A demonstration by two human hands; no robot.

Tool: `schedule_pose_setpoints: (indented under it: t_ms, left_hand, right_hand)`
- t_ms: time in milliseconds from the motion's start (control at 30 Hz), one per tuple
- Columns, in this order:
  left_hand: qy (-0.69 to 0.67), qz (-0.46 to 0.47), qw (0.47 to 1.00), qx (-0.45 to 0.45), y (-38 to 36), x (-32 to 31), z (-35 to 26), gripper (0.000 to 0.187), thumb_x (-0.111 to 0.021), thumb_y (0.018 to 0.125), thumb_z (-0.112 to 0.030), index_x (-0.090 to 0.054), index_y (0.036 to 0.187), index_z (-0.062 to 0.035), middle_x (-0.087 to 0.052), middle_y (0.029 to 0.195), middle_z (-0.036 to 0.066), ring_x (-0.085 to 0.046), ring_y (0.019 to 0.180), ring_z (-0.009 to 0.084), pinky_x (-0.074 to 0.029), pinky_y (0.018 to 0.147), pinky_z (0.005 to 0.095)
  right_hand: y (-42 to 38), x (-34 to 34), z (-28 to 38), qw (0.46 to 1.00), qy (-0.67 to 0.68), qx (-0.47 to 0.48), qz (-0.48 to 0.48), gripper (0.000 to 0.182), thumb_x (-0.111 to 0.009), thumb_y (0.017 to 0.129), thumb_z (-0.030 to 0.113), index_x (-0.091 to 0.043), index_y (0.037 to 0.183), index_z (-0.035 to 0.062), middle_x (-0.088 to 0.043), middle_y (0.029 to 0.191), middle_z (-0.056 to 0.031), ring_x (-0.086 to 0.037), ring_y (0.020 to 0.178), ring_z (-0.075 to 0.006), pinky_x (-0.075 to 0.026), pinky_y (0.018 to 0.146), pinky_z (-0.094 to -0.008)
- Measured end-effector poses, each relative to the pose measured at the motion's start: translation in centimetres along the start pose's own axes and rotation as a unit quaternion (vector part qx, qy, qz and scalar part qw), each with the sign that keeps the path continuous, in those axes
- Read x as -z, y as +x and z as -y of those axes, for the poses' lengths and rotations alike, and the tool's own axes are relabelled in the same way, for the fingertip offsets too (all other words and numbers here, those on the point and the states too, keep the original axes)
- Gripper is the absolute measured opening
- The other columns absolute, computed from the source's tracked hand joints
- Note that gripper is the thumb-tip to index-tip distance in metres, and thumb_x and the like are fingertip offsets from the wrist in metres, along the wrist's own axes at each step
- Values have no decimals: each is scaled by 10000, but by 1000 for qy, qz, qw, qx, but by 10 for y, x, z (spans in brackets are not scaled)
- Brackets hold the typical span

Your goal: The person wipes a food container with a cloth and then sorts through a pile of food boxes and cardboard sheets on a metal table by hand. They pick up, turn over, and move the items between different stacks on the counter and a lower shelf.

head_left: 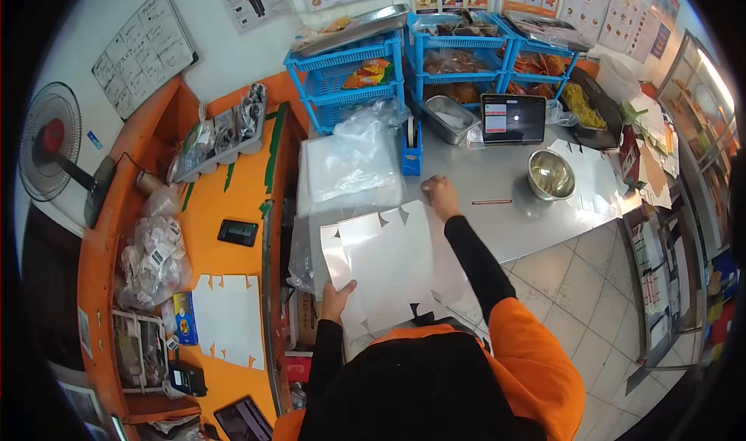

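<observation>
Left end: black-framed wall fan [53, 134], then a whiteboard [145, 51] with handwriting. Orange counter [230, 256] below: plastic bag of crumpled white pieces [159, 258] at its outer edge, dark smartphone [238, 233] lying flat, stack of flat white notched blanks [229, 320] nearer the wearer. Tray of plastic-wrapped items [221, 142] at the far end.

Left hand [335, 301]: grasping the lower left edge of a white die-cut carton blank [388, 274], thumb on top. Blank lies mostly in front of the torso, over the near edge of the steel table [489, 225]; notches visible along its far and near edges. Whether it is one sheet or several, cannot tell. Clear plastic bags [350, 169] stacked flat just beyond it.

Blue plastic racks [346, 91] stand behind the bags and continue rightward, holding packaged food. Blue tape dispenser [412, 155] upright in front of them, beside the bags.

Right hand [441, 198]: closed, fingers curled in, just beyond the blank's far right corner, above the steel table. Anything pinched inside: cannot tell.

Further right: rectangular steel pan [451, 120], tablet [513, 119] propped upright with lit screen, slim reddish pen-like stick [492, 202] flat on the steel, round steel bowl [552, 175]. Dark tray with yellow-green contents [584, 108] behind the bowl.
</observation>
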State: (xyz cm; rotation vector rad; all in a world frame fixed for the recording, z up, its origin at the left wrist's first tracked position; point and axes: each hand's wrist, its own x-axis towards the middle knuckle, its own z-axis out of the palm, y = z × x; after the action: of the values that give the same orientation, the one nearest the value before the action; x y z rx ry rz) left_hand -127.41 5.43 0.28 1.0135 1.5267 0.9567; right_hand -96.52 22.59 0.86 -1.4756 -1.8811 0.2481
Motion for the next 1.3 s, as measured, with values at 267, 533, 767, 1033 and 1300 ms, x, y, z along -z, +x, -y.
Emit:
schedule_pose_setpoints:
  t_ms: [267, 533, 767, 1033, 1300]
  left_hand:
    - [63, -2, 998, -30, 9, 4, 2, 292, -677, 735, -133, -615, 932, 74, -650, 830, 143, -605, 734, 207, -461, 685, 319]
    - [99, -28, 991, -86, 18, 0, 5, 301, -688, 717, -143, -630, 946, 43, -662, 850, 172, -642, 767, 251, -474, 695, 330]
    - [129, 8, 991, -22, 24, 7, 2, 301, -696, 706, -152, -639, 944, 23, -668, 834, 154, -646, 760, 249, -481, 696, 329]
    - [59, 23, 998, -26, 26, 9, 7, 351, -714, 689, -165, -621, 954, 46, -661, 875, 126, -626, 796, 214, -467, 725, 303]
    - [89, 39, 994, 43, 39, 19, 36, 380, -713, 694, -129, -585, 1008, 44, -637, 950, 116, -601, 859, 227, -470, 764, 338]
  right_hand:
    - [-51, -28, 48, 935, 121, 288, 165, 408, -480, 653, -83, -617, 1002, 78, -573, 1089, -94, -508, 1060, -251, -393, 945, -343]
    - [1, -31, 75, 984, 120, 135, 3, 319, -475, 726, -62, -605, 1004, 21, -591, 1018, -164, -526, 980, -317, -417, 859, -377]
    - [-8, -89, 89, 951, 109, 229, 175, 367, -500, 665, -50, -602, 1000, 61, -590, 1063, -106, -537, 998, -273, -403, 899, -367]
    - [-36, -77, 153, 844, 191, 443, 234, 342, -495, 682, -38, -559, 1007, 48, -534, 1094, -110, -481, 1082, -299, -379, 938, -362]
    - [11, -100, 141, 952, 124, 278, 27, 408, -694, 585, 97, -593, 980, 72, -565, 1045, -114, -498, 1009, -302, -395, 862, -374]
